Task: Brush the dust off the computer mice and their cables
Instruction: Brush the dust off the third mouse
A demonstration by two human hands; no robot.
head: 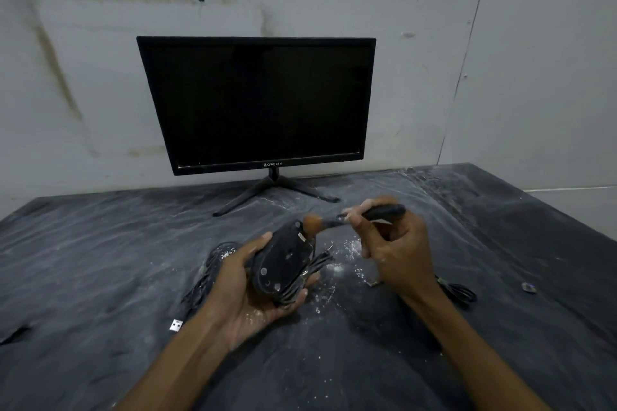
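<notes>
My left hand [247, 290] grips a black computer mouse [283, 260] turned underside up, with its bundled cable [310, 274] pressed against it by the fingers. My right hand [390, 250] holds a black-handled brush [374, 213]; its brown bristles [312, 222] touch the front end of the mouse. A second coiled black cable [208, 270] lies on the table left of my left hand, ending in a USB plug [176, 325]. Another black cable [459, 292] lies to the right, partly hidden behind my right wrist.
A dark monitor [257, 103] on a tripod stand [273, 192] stands at the back against a stained wall. The table [100, 260] is covered in dusty dark sheeting with white dust specks [350, 250] under the hands. A small object [529, 287] lies far right.
</notes>
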